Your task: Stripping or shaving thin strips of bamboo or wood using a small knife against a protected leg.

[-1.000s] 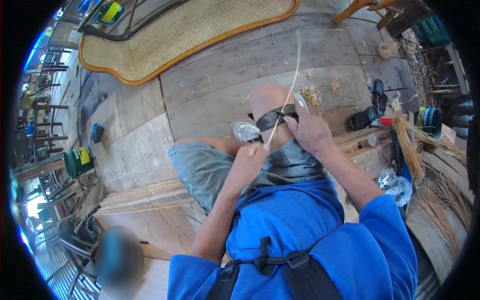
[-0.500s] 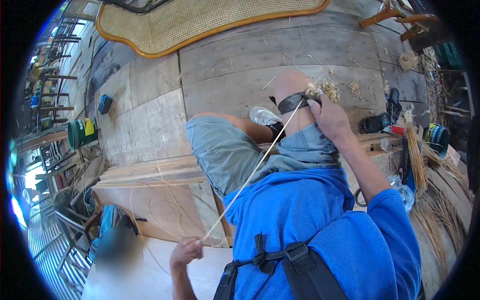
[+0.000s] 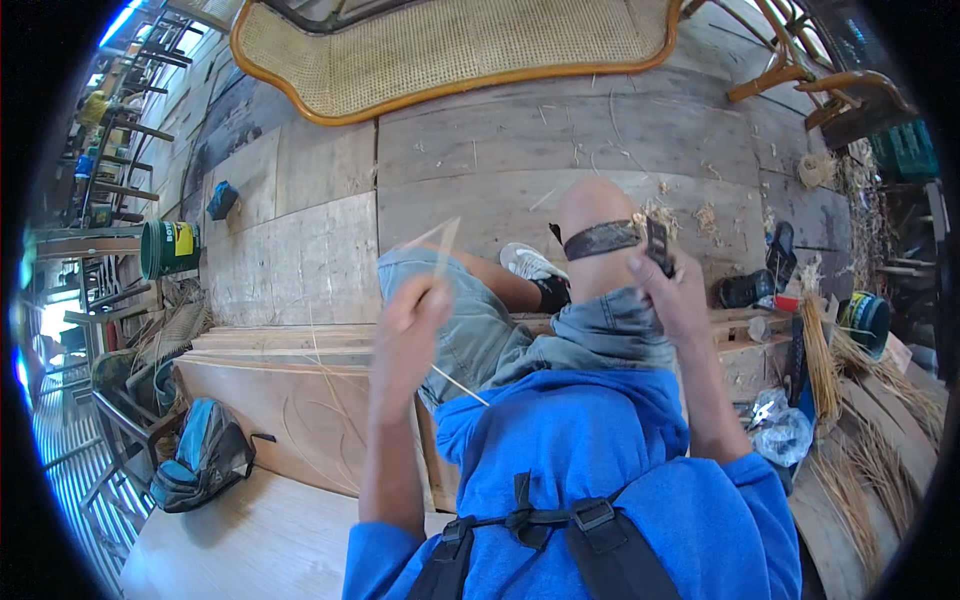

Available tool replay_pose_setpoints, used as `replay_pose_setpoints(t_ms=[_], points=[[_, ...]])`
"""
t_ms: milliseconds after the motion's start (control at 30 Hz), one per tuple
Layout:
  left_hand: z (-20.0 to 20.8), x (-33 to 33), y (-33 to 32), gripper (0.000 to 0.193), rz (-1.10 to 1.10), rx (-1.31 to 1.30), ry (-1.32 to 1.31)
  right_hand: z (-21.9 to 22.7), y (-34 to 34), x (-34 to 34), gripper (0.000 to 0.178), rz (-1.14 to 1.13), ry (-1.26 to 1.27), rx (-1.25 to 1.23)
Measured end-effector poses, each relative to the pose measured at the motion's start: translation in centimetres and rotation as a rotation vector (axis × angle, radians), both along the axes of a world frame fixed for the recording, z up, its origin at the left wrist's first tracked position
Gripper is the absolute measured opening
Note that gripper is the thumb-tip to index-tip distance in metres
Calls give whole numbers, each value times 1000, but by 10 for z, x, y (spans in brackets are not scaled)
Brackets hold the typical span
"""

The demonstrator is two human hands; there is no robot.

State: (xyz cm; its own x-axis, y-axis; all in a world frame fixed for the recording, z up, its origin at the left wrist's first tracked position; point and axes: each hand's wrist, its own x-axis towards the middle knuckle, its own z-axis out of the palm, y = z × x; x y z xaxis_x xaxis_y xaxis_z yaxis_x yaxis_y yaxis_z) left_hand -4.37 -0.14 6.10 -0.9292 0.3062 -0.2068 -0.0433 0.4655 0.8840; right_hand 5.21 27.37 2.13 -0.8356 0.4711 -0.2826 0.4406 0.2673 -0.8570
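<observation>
Cane strip (image 3: pixel 460 385) gripped in left hand (image 3: pixel 414 315), tail slanting down-right toward blue shirt (image 3: pixel 570 430), way left of knee band (image 3: pixel 600 240); right hand (image 3: pixel 678 295) closed on small black tool (image 3: pixel 657 247) just beside band, nowhere near strip

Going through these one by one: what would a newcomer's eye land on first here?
Probably the bright blue fabric shirt filling the lower middle, and the broad, orange-brown-rimmed woven cane panel along the top. Next, the flat dark band around the bare right leg, and the right hand beside it gripping a small black object. To their left, the blurred left hand holds a thin pale strip.
</observation>
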Motion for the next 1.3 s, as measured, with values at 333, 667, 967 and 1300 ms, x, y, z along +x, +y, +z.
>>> replay_pose_setpoints(t_ms=[333,667,967,1300], points=[[51,-13,117,20,184,948,-298,37,-76,-50,29,22,190,-1615],[-72,26,41,28,348,363,-275,-9,-61,-108,13,-244,238,-832],[-3,1,37,25,-110,-279,378,16,-70,-86,13,-6,227,-1058],[2,-5,-79,26,-250,-669,339,94,-3,-126,14,-150,647,-847]])
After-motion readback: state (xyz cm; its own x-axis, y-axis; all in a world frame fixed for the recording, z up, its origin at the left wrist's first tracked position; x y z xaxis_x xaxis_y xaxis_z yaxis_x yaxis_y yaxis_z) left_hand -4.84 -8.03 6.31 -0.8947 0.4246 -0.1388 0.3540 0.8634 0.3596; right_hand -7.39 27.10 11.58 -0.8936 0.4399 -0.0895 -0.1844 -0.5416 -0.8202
